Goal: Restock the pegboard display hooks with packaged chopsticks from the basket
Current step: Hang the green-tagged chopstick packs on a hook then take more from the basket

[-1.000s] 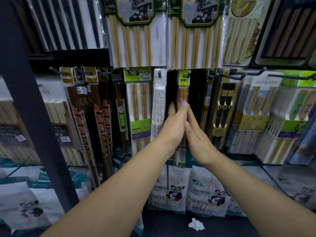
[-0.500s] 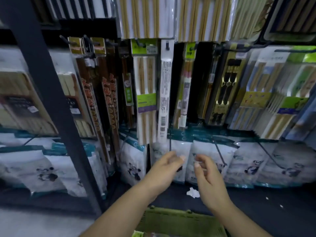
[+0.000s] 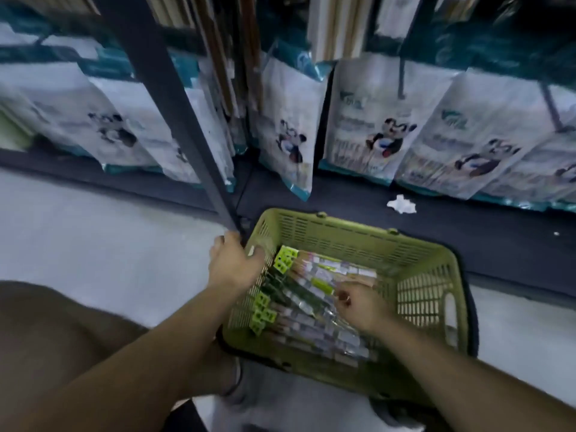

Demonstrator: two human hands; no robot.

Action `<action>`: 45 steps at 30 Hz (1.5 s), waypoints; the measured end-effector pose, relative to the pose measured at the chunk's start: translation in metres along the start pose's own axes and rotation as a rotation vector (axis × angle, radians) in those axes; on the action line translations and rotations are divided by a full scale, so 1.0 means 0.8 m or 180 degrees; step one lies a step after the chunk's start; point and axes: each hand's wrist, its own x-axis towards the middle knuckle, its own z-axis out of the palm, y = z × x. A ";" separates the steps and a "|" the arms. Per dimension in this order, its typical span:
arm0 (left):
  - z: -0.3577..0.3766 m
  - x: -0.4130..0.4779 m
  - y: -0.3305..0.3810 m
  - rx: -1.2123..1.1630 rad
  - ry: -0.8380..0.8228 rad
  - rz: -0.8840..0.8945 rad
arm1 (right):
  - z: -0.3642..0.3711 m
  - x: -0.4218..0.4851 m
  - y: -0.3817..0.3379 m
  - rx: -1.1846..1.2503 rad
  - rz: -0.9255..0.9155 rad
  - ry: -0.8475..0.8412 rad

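Note:
A green plastic basket (image 3: 430, 291) sits on the floor in front of the shelving, filled with several packaged chopsticks (image 3: 311, 307) with lime-green header cards. My left hand (image 3: 233, 266) hovers over the basket's left rim, fingers spread, holding nothing. My right hand (image 3: 358, 307) is down inside the basket with its fingertips curled onto the packs; whether it grips one cannot be told through the blur. The pegboard hooks are out of view above; only the bottom ends of hanging packs (image 3: 336, 23) show at the top edge.
A dark metal upright (image 3: 174, 113) slants down to the basket's far left corner. White panda-print bags (image 3: 374, 120) hang in a row over the dark bottom shelf (image 3: 467, 232), where a crumpled white paper (image 3: 400, 204) lies. My knee (image 3: 46, 332) is at the lower left.
Both hands let go of the pack hung on the hook and dropped from the display into the basket. The view tilted down from the pegboard to the floor.

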 end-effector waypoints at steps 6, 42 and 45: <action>0.021 0.008 -0.052 -0.0514 -0.0235 -0.0185 | 0.064 0.032 0.023 0.0002 0.0179 -0.0405; 0.030 0.022 -0.076 -0.0677 -0.0308 0.0041 | 0.108 0.027 0.021 -0.0364 -0.0151 -0.1534; 0.023 0.020 -0.073 -0.0691 -0.0440 -0.0037 | 0.091 0.026 0.021 -0.0312 -0.0172 -0.1327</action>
